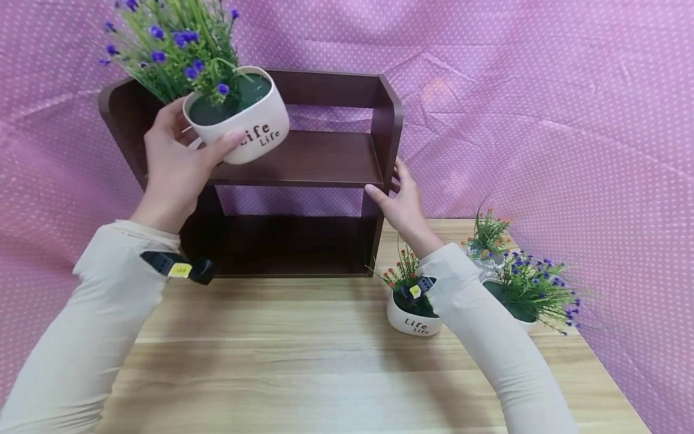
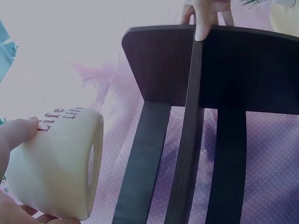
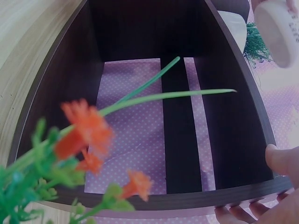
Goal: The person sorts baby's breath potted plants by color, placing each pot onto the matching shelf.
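While the left hand (image 1: 176, 160) is pinching a tilted purple-flowered planter (image 1: 238, 105) and the right hand (image 1: 403, 205) is gripping the shelf unit (image 1: 325, 158), any slackening pinch would be risking a drop.

Five white pots in all: one held pot (image 1: 257, 117), one front pot (image 1: 401, 319), one side pot (image 1: 527, 326), one rear pot (image 1: 490, 263) and one shelf pot (image 3: 233, 28), the last partly hidden. Two bear purple flowers (image 1: 184, 39), two orange flowers (image 1: 401, 271); the shelf pot's bloom colour cannot be told. Two pots show the word "Life" twice each. One shelf unit (image 1: 331, 87), with two side panels (image 1: 393, 114), two shelf boards (image 1: 325, 157), two back slats (image 2: 140, 172). Two hands: one left hand (image 1: 176, 160), one right hand (image 1: 403, 205). Two sleeves (image 1: 125, 283), two wristbands (image 1: 157, 261), two yellow labels (image 1: 180, 270). One surface (image 1: 303, 361), one pink cloth (image 1: 542, 120).
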`<action>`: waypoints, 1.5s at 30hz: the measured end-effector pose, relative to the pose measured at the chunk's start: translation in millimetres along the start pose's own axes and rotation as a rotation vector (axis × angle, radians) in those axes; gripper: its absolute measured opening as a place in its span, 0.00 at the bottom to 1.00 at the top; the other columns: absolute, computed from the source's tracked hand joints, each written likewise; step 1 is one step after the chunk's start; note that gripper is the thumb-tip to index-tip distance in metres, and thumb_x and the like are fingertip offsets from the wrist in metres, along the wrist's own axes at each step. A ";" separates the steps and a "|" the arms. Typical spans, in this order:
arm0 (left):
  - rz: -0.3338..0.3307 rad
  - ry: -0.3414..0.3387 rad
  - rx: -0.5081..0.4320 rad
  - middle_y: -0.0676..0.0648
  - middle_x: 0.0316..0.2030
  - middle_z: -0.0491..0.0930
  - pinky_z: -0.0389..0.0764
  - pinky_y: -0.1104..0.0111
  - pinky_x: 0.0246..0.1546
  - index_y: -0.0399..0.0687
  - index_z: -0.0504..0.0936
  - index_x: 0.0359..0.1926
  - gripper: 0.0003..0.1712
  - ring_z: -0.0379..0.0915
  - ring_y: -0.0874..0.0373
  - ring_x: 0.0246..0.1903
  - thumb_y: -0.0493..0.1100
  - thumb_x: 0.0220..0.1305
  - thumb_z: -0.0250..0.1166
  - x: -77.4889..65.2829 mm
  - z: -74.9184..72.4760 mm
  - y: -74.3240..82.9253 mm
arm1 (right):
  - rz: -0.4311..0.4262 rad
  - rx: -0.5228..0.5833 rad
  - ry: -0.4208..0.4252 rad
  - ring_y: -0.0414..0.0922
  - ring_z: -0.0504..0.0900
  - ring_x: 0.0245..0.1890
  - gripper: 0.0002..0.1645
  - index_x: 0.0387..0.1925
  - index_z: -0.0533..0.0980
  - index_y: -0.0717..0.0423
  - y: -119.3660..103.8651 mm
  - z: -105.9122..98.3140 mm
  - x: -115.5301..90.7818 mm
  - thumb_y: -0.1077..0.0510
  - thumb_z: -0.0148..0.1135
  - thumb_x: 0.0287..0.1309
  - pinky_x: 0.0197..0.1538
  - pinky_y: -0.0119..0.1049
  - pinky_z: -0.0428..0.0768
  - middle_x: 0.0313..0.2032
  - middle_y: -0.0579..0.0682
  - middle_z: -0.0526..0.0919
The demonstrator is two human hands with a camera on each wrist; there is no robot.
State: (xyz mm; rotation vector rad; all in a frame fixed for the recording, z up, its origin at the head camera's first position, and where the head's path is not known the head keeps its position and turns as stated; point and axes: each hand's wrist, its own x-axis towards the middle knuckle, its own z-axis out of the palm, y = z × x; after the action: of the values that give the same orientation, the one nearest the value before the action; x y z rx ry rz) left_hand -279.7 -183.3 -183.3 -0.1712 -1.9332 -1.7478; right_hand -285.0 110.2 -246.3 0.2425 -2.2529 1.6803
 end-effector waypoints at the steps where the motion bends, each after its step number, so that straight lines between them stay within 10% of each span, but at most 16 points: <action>1: -0.003 -0.006 0.031 0.51 0.56 0.70 0.76 0.66 0.56 0.53 0.68 0.64 0.43 0.70 0.55 0.56 0.41 0.47 0.77 2.8 2.8 -0.6 | 0.000 0.002 -0.001 0.61 0.69 0.62 0.40 0.70 0.57 0.59 0.3 0.1 0.4 0.68 0.62 0.59 0.62 0.46 0.73 0.65 0.64 0.65; 24: 0.062 0.073 0.201 0.47 0.58 0.72 0.66 0.79 0.58 0.49 0.67 0.64 0.46 0.67 0.64 0.57 0.51 0.44 0.78 25.1 57.6 -44.5 | -0.039 0.063 0.010 0.56 0.71 0.61 0.42 0.71 0.58 0.52 37.7 4.5 20.4 0.65 0.65 0.57 0.61 0.42 0.75 0.64 0.58 0.68; 45: 0.075 0.063 0.453 0.41 0.62 0.65 0.57 0.68 0.66 0.41 0.60 0.66 0.49 0.58 0.52 0.64 0.55 0.49 0.73 29.6 68.9 -60.5 | -0.030 0.059 0.021 0.57 0.71 0.61 0.41 0.71 0.58 0.51 38.8 2.9 18.1 0.64 0.65 0.58 0.61 0.46 0.74 0.63 0.59 0.68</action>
State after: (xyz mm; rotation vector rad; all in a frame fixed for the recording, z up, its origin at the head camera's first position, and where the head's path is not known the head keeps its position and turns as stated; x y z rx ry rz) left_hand -351.1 -134.3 -225.6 -0.0239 -2.1859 -1.2127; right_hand -314.9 119.8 -275.7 0.2694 -2.1768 1.7275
